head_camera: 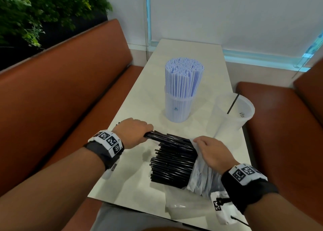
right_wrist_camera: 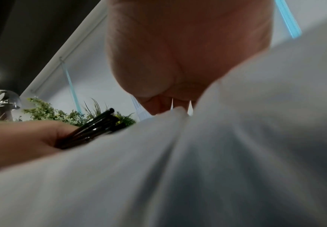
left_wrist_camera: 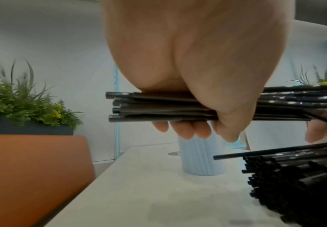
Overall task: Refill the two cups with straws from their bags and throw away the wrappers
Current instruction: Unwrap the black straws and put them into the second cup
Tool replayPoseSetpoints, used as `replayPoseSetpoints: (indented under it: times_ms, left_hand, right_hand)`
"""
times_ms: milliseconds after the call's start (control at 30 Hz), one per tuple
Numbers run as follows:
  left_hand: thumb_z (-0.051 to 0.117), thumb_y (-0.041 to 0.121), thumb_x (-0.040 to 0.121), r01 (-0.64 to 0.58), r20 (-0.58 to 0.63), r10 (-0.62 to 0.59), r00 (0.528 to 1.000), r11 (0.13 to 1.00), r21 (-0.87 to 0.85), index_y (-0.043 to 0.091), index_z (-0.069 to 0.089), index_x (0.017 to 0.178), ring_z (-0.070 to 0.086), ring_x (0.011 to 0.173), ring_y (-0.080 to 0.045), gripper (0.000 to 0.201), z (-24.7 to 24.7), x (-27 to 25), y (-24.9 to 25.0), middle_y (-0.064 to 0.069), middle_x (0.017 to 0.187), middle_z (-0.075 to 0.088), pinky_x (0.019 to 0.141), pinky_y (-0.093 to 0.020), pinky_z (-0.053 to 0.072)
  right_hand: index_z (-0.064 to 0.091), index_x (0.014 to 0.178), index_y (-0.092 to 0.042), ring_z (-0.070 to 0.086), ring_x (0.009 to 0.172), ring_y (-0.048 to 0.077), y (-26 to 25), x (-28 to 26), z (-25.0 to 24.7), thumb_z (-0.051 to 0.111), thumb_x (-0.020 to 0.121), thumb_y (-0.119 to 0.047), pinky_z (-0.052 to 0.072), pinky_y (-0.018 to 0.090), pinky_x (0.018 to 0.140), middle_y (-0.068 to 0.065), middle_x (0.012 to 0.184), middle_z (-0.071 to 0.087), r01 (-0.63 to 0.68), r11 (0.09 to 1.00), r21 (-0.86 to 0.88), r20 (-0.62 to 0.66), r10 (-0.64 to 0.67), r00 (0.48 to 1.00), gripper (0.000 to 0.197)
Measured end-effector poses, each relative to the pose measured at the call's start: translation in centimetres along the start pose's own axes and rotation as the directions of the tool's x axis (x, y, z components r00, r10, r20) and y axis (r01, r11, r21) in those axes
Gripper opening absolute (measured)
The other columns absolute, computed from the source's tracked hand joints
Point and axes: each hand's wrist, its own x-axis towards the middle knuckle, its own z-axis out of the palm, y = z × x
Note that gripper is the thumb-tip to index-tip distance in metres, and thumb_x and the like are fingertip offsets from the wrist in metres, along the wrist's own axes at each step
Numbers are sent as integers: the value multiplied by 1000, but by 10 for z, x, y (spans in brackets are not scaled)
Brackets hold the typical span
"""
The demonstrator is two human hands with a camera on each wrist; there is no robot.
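Left hand (head_camera: 133, 132) wraps a handful of black straws (left_wrist_camera: 178, 106) near their left ends; long axis horizontal, running left–right, far ends inside the bag (head_camera: 201, 174). Right hand (head_camera: 210, 152) pinches the bag mouth. Near-empty cup (head_camera: 234, 110) stands beyond the right hand, upright; bundle probably needs turning vertical and carrying right. Left hand holds it.
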Motion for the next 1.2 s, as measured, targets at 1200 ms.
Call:
replayPoseSetpoints:
  times_ms: [1200]
  left_hand:
    - [60, 1, 97, -589, -332, -573, 749, -348, -730, 14, 54, 90, 57, 64, -25, 16, -122, 53, 126, -8, 69, 56, 70, -34, 54]
  right_hand:
    - [60, 127, 1, 66, 116, 34, -75, 7, -33, 44, 103, -50, 52, 48, 100, 19, 127, 66, -55, 51, 997, 49, 117, 992, 58]
